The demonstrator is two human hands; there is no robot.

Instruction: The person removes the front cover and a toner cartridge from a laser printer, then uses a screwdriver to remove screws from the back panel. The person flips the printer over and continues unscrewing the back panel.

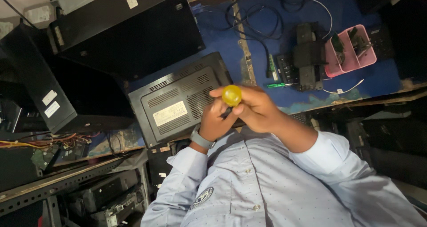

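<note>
Yellow screwdriver handle [231,95] pinched in right hand [255,109], left hand [215,120] wrapped round shaft, fingers closed. Black device [178,100] at 9 o'clock. Probably best: keep shaft steady, vertical.

shirt [267,187]: pale blue, dotted, buttoned | chest badge [203,196] | grey wristwatch [201,139]

The screwdriver handle [231,95] I hold is translucent yellow plastic, smooth and a little glossy. Under my hands the device casing [178,100] looks like dark grey matt plastic, ribbed with vent slots, with a pale paper label stuck on it. My shirt sleeve [331,153] is light blue woven cloth with a fine dotted print. The table [222,40] has a blue, worn, scuffed covering over a wooden edge. The pink tray [351,62] looks like smooth plastic.
</note>
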